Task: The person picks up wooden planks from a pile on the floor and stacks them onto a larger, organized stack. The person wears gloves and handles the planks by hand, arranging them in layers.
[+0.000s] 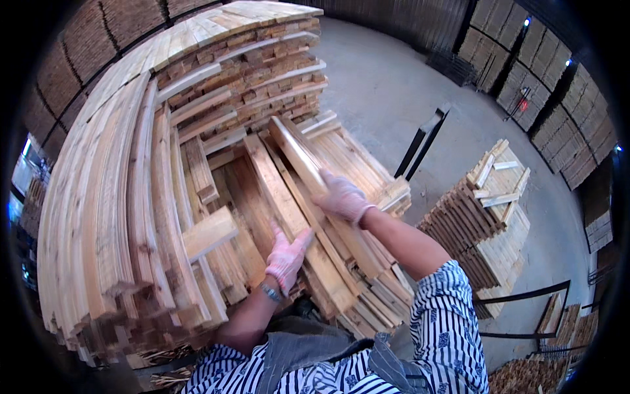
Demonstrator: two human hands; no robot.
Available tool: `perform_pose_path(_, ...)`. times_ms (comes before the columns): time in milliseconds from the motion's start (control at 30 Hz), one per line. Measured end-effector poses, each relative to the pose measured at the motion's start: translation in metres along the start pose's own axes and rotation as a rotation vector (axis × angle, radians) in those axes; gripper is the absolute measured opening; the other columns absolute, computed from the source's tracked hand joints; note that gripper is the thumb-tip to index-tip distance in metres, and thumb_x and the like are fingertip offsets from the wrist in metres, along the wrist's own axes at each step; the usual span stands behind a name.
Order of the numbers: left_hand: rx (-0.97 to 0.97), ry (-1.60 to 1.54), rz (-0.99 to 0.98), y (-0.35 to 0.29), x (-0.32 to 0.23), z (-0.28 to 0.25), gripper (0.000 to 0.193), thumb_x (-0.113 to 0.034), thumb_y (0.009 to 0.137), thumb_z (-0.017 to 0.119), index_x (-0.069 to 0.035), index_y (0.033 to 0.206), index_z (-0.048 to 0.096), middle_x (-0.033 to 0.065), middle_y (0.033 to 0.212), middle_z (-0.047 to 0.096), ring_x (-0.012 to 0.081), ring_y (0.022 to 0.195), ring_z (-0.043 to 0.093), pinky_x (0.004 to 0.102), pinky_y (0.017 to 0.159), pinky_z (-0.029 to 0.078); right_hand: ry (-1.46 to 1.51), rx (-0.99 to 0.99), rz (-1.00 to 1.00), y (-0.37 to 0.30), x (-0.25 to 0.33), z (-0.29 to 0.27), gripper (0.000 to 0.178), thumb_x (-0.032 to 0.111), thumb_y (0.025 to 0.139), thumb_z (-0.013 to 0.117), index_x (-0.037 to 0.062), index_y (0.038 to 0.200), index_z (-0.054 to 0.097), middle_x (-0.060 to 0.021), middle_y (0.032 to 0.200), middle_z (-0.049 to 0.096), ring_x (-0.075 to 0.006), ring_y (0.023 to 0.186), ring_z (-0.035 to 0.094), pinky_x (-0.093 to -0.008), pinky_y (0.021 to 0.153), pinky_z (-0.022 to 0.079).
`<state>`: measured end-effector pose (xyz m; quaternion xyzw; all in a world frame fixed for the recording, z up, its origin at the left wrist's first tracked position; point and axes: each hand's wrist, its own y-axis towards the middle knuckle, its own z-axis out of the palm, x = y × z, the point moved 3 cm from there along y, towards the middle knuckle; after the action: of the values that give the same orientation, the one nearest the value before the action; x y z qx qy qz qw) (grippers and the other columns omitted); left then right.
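My right hand (342, 199), in a pale knitted glove, is closed round the edge of a long wooden plank (295, 152). This plank is tilted, its far end raised above the boards beneath it. My left hand (287, 257), gloved too and with a watch at the wrist, has its fingers and thumb spread. It is at the left edge of a second long plank (279, 190), which lies just left of the held one; whether it presses on that plank I cannot tell. More boards (357, 164) lie under and to the right of my right hand.
A tall stack of long boards (98, 197) rises at left, with layered timber (262, 72) behind. A short block (210, 233) juts out beside it. Right of me are a black metal frame (420, 144) and a lower wood stack (472, 230). Bundled timber (525, 59) lines the far wall.
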<state>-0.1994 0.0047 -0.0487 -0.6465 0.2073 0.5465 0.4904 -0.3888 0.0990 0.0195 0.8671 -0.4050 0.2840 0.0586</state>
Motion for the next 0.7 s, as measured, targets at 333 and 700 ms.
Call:
perform_pose_path(333, -0.008, 0.203, -0.009, 0.003, 0.005, -0.002, 0.122, -0.060, 0.089, 0.068, -0.014, 0.160, -0.020, 0.0373, 0.159, 0.014, 0.0435, 0.150, 0.022, 0.0410, 0.122, 0.022, 0.552, 0.246, 0.035, 0.085, -0.089, -0.051, 0.083, 0.031, 0.093, 0.069, 0.0053, 0.160, 0.027, -0.0151, 0.145, 0.054, -0.0247, 0.134, 0.051, -0.0369, 0.113, 0.040)
perform_pose_path(700, -0.022, 0.211, -0.003, -0.005, -0.006, -0.001, 0.117, -0.053, 0.092, 0.068, -0.014, 0.160, -0.019, 0.0364, 0.159, 0.015, 0.0409, 0.146, 0.031, 0.0398, 0.120, 0.028, -0.296, 0.034, -0.003, 0.104, -0.052, -0.024, 0.088, 0.033, 0.088, 0.066, 0.0021, 0.158, 0.022, -0.0319, 0.140, 0.053, -0.0422, 0.130, 0.054, -0.0429, 0.110, 0.043)
